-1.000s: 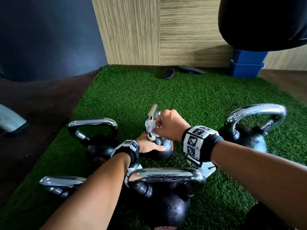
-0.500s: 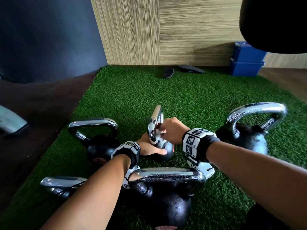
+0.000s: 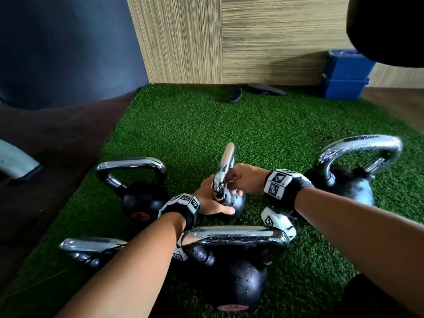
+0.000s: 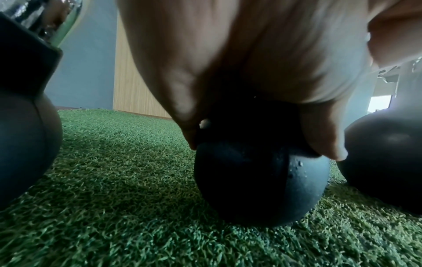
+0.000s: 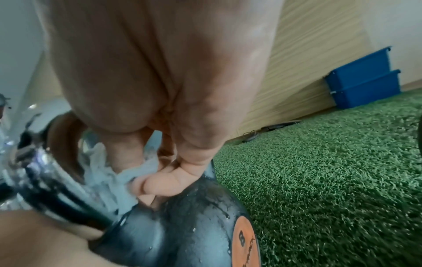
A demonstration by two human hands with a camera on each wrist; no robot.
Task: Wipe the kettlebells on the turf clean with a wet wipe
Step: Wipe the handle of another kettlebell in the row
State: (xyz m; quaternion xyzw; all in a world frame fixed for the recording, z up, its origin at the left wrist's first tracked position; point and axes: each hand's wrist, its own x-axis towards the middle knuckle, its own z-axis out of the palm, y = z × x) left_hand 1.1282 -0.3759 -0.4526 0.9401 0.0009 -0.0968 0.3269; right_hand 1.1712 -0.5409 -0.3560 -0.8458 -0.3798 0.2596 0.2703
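Green turf (image 3: 183, 125) meets a wood-grain wall (image 3: 252, 42). Left of the small kettlebell (image 3: 236, 203) stands another kettlebell (image 3: 142, 198); right, a larger one (image 3: 348, 187) and blue bins (image 3: 344, 74). The left hand (image 3: 208, 200) cups its wet black ball; the right hand (image 3: 243, 180) clutches a wet wipe (image 5: 107, 173) against the chrome handle.

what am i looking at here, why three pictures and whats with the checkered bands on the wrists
One person wears three cameras: one on the head, one on each wrist; the patterned bands are part of that rig. The head view looks down on chrome-handled kettlebells standing on green turf. The left hand grips the round body of the small kettlebell, steadying it. The right hand pinches a wet wipe against that kettlebell's handle, seen close up in the right wrist view. The left wrist view shows the fingers around the ball.
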